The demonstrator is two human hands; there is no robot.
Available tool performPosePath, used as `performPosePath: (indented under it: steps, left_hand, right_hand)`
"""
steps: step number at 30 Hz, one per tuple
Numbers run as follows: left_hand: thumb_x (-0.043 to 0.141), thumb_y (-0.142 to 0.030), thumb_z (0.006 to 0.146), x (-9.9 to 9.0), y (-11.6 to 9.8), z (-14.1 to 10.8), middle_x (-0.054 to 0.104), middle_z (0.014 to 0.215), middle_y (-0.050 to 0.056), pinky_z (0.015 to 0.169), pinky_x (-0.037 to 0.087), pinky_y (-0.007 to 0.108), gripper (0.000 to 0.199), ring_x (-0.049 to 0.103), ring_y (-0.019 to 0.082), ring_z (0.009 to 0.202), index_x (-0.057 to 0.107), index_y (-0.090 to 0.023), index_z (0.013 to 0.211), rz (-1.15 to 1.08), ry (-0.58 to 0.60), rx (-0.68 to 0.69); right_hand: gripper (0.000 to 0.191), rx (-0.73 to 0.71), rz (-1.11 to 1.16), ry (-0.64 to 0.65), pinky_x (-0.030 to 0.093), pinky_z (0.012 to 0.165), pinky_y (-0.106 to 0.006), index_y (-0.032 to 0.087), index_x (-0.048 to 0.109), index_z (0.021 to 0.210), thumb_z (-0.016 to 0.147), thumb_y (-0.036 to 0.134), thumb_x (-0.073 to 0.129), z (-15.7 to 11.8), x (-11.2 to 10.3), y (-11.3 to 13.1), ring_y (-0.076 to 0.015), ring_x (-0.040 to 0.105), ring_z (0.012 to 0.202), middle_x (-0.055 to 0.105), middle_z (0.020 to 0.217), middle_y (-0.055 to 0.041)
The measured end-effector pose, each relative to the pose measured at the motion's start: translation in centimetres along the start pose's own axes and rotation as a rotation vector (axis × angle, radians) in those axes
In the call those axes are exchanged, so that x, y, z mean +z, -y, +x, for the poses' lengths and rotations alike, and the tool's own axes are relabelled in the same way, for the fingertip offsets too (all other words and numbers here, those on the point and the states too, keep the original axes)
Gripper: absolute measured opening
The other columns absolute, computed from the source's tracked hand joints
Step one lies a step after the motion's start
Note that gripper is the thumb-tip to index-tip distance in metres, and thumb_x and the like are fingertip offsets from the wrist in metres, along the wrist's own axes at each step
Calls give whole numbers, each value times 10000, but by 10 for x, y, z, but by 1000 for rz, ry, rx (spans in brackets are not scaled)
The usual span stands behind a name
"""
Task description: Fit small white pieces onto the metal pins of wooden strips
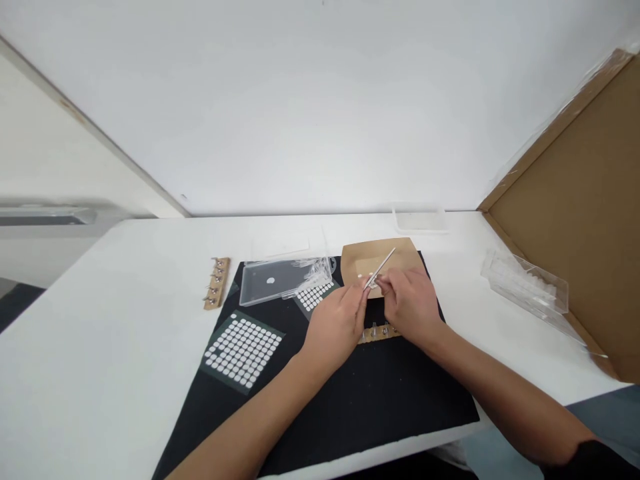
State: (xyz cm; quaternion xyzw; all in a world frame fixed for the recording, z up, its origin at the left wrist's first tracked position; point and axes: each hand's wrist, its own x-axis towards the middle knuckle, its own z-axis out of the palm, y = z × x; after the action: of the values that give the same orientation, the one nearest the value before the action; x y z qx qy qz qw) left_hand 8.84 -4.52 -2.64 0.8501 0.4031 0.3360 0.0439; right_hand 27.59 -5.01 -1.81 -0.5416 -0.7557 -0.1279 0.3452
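Note:
My left hand [336, 321] is closed on a thin white stick [384, 263], which slants up and to the right over a brown paper tray [357, 255]. Close beside it, my right hand [411, 301] has its fingers pinched together near the stick's lower end. Small whitish bits show between the two hands, too small to name, and what the right fingertips grip is hidden. Below the hands lies a cardboard strip [380, 333] carrying small metal-and-clear pieces, partly covered by the right hand.
A black mat [350, 413] covers the table's middle. On it lie two sheets of white round dots [243, 350] and a clear box [260, 283] with clear pieces. Another strip [217, 283] lies left. Clear containers [530, 283] stand right, beside a cardboard panel [575, 220].

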Motion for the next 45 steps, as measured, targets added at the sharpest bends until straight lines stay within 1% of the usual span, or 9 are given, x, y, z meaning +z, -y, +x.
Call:
performPosePath:
  steps: [4, 9, 12, 15, 19, 23, 27, 38, 45]
  left_hand:
    - [407, -257, 1146, 2, -1, 0, 796, 970, 103, 745, 619, 333, 315, 760, 225, 825, 657, -142, 1301, -11, -6, -1]
    - [408, -257, 1145, 3, -1, -1, 793, 943, 98, 743, 616, 322, 327, 763, 225, 824, 662, -145, 1318, -7, 3, -17]
    - [409, -271, 1145, 3, -2, -1, 785, 919, 93, 718, 609, 317, 334, 756, 225, 805, 664, -152, 1325, 4, 12, -40]
    - [409, -267, 1144, 4, -2, -2, 797, 971, 105, 765, 620, 328, 320, 770, 228, 851, 675, -159, 1286, -18, 6, -51]
    - [417, -267, 1141, 8, 0, -4, 791, 952, 88, 745, 610, 319, 313, 761, 219, 830, 663, -172, 1309, -31, 31, -56]
    - [398, -254, 1143, 10, -1, -5, 792, 957, 93, 747, 608, 319, 330, 757, 221, 831, 664, -153, 1310, -27, 8, -44]
    - [408, -252, 1140, 10, -3, -6, 786, 930, 89, 717, 594, 317, 339, 743, 223, 800, 654, -151, 1351, 12, -13, -36]
    - [393, -271, 1145, 5, -3, -5, 771, 868, 79, 688, 563, 300, 340, 738, 215, 764, 702, -152, 1223, -7, 33, -80]
    - [404, -261, 1140, 7, -4, -8, 764, 834, 67, 656, 531, 291, 335, 723, 208, 740, 696, -155, 1265, -5, 18, -79]
  right_hand:
    - [250, 46, -40, -19, 335, 699, -336, 213, 581, 822, 1062, 205, 511, 0, 1, -2, -189, 553, 568, 683, 669, -10]
    - [244, 36, 24, 104, 341, 742, -341, 212, 586, 821, 1055, 204, 519, 0, 0, -1, -174, 588, 585, 716, 694, -6]
    - [229, 118, 58, 49, 336, 752, -342, 214, 577, 823, 1047, 196, 532, 1, -3, -1, -166, 590, 572, 726, 689, 10]
    - [218, 99, 110, 73, 333, 743, -340, 215, 589, 840, 1049, 206, 529, 3, -5, 0, -167, 603, 585, 726, 695, 9]
    - [250, 167, 17, 55, 323, 750, -346, 217, 585, 813, 1054, 235, 524, 3, -4, -2, -178, 572, 567, 679, 642, 7]
    - [238, 78, 34, 84, 314, 737, -340, 214, 592, 821, 1048, 208, 520, 2, -4, -1, -176, 574, 575, 701, 667, -2]
    - [257, 114, -32, 14, 291, 729, -348, 206, 596, 816, 1062, 192, 523, 2, -5, 2, -171, 574, 574, 714, 678, 0]
    - [279, 68, 4, 54, 282, 717, -339, 209, 574, 796, 1070, 207, 524, 3, -4, 4, -164, 558, 545, 697, 649, 10]
    - [220, 141, -3, 52, 293, 723, -346, 214, 580, 811, 1027, 181, 552, 2, -6, 8, -171, 569, 548, 689, 642, 15]
